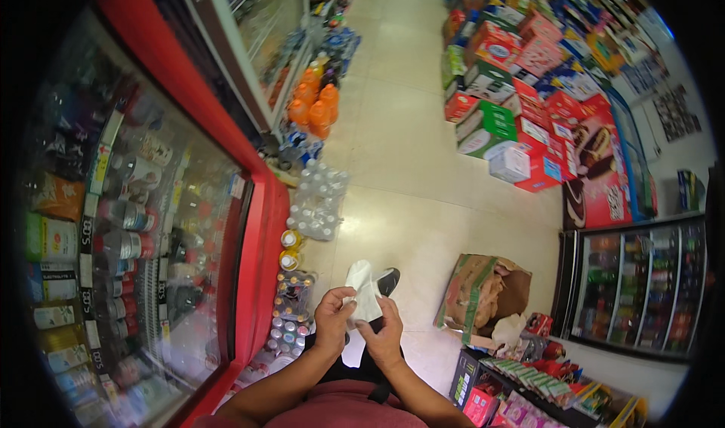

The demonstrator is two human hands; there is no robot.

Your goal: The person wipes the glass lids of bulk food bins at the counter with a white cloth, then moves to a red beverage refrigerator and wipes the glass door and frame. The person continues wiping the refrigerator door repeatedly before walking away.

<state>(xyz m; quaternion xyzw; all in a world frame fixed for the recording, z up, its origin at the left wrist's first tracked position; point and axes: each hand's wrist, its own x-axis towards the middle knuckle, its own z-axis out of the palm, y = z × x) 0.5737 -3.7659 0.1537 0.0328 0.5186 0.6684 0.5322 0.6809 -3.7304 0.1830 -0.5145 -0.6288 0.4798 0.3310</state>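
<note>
A crumpled white tissue or thin cloth (362,286) is stretched between my two hands in front of my body; which material it is I cannot tell. My left hand (333,320) pinches its left side between thumb and fingers. On the other side, my right hand (386,330) grips the right edge in the same way. Beyond the white piece, a dark shoe (388,281) shows on the pale tiled floor (408,196). Part of my lap is hidden behind the hands.
A red-framed glass-door drink cooler (263,247) stands close on my left. Shrink-wrapped bottles (318,201) and orange drink bottles (314,108) line its side. To the right are an open cardboard box (453,298), stacked cartons (490,128), an ice-cream freezer (600,173) and another drink fridge (640,292).
</note>
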